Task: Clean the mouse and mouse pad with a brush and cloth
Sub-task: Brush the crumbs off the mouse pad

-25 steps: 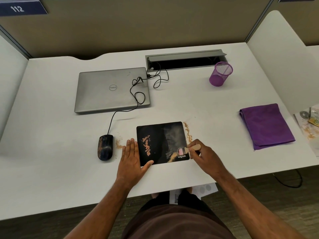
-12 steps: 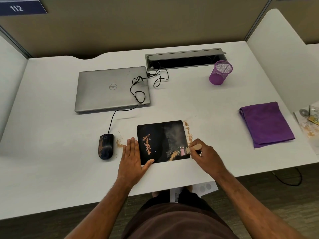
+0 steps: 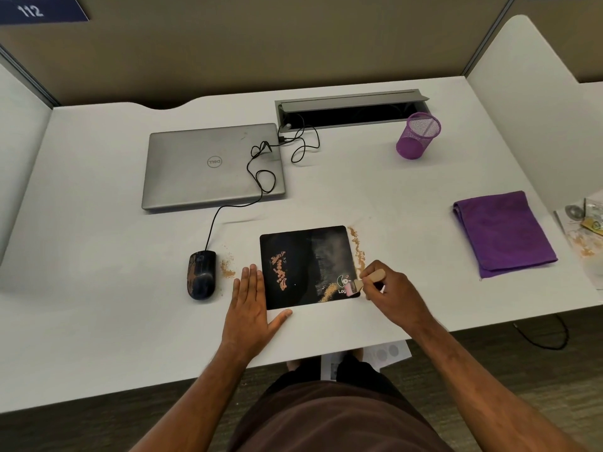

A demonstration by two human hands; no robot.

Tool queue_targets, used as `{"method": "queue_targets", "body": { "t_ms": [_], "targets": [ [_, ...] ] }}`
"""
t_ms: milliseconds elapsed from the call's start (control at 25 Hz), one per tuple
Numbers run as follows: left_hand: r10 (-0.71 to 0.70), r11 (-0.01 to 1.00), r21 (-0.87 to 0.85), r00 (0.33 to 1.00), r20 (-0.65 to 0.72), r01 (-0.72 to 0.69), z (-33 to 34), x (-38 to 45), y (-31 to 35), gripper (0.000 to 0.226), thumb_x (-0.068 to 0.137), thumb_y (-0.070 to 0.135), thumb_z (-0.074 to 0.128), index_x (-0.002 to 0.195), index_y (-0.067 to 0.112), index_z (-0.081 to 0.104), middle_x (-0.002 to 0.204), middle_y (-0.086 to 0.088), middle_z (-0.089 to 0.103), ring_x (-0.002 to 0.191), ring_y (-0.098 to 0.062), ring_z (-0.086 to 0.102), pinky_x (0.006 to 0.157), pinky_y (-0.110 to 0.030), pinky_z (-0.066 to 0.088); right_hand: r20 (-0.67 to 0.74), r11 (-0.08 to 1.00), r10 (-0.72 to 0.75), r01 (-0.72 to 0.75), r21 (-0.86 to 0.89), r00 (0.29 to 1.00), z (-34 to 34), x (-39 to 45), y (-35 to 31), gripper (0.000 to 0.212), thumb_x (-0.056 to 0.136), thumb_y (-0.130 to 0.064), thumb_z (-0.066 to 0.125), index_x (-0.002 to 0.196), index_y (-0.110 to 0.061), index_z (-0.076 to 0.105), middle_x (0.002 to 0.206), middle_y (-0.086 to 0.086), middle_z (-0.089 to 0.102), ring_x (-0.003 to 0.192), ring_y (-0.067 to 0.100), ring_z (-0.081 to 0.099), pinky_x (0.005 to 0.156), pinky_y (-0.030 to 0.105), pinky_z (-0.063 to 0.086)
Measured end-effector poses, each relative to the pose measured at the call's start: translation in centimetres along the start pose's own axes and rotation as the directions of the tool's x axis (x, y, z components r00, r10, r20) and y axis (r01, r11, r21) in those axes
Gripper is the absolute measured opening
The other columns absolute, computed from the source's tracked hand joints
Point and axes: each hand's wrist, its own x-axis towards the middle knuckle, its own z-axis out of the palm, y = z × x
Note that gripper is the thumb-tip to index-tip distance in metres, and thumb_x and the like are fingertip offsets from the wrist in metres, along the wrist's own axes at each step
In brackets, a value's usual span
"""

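Your right hand [image 3: 396, 296] grips brush [image 3: 362, 282], bristles on mouse pad [image 3: 306, 267] near-right corner beside crumb streak. Your left hand [image 3: 249, 306] flat, fingers straight, pinning pad's left edge. Mouse [image 3: 201, 275] left of pad. Cloth [image 3: 502, 233] folded, far right on desk [image 3: 98, 321].

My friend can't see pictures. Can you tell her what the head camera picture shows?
A person's right hand holds a small brush on a black mouse pad dotted with brown crumbs, while the left hand lies flat at the pad's edge. On the white desk are a mouse, closed laptop, purple cloth and purple cup.
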Motion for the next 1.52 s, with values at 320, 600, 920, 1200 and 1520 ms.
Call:
{"method": "queue_targets", "body": {
  "t_ms": [320,600,920,1200,1520],
  "targets": [
    [0.004,1.0,0.005,1.0,0.003,-0.004,0.2,0.0,-0.2,0.109,0.096,0.083,0.026,0.164,0.001,0.003,0.173,-0.016,-0.007,0.161,-0.031,-0.006,0.128,-0.046,0.002,-0.105,1.0,0.021,-0.023,-0.016,0.994,-0.8,0.4,-0.3,0.005,0.1,-0.024,0.066,0.1,-0.023,0.061,0.081,-0.008,0.069,0.067,0.008,0.065,0.055,0.012,0.043],
    [0.0,1.0,0.004,1.0,0.015,0.0,0.3,0.0,-0.2,0.109,0.096,0.083,0.025,0.164,0.001,0.002,0.173,-0.015,-0.008,0.161,-0.03,-0.008,0.128,-0.046,0.002,0.105,0.992,-0.092,0.082,0.1,0.99,3.5,-0.6,-2.5,0.007,0.102,-0.031,0.063,0.109,-0.03,0.062,0.091,-0.016,0.071,0.085,0.006,0.069,0.074,0.011,0.054],
    [0.006,1.0,-0.007,1.0,0.01,-0.006,0.4,0.0,-0.3,0.108,0.096,0.083,0.025,0.164,0.001,0.002,0.173,-0.016,-0.007,0.161,-0.03,-0.008,0.129,-0.046,0.002,0.052,0.995,-0.088,0.09,-0.043,0.995,2.6,-0.4,-1.3,0.011,0.101,-0.032,0.064,0.11,-0.027,0.063,0.091,-0.006,0.074,0.077,0.013,0.069,0.068,0.021,0.058],
    [0.0,1.0,-0.01,1.0,0.013,0.0,0.2,0.0,-0.2,0.108,0.096,0.083,0.026,0.164,0.002,0.001,0.173,-0.015,-0.008,0.161,-0.029,-0.009,0.128,-0.046,0.003,0.088,0.99,-0.112,0.104,0.093,0.99,3.7,-0.2,-2.4,0.008,0.102,-0.033,0.062,0.109,-0.031,0.061,0.092,-0.012,0.072,0.086,0.009,0.071,0.077,0.019,0.059],
    [0.0,1.0,-0.004,1.0,0.019,0.0,0.1,0.0,-0.2,0.108,0.096,0.082,0.025,0.164,0.001,0.002,0.173,-0.015,-0.008,0.161,-0.03,-0.008,0.128,-0.047,0.004,-0.023,0.998,-0.054,0.055,0.016,0.998,2.0,-0.4,-0.8,0.01,0.099,-0.031,0.067,0.108,-0.029,0.062,0.091,-0.01,0.073,0.079,0.011,0.071,0.07,0.02,0.06]
  ]
}}
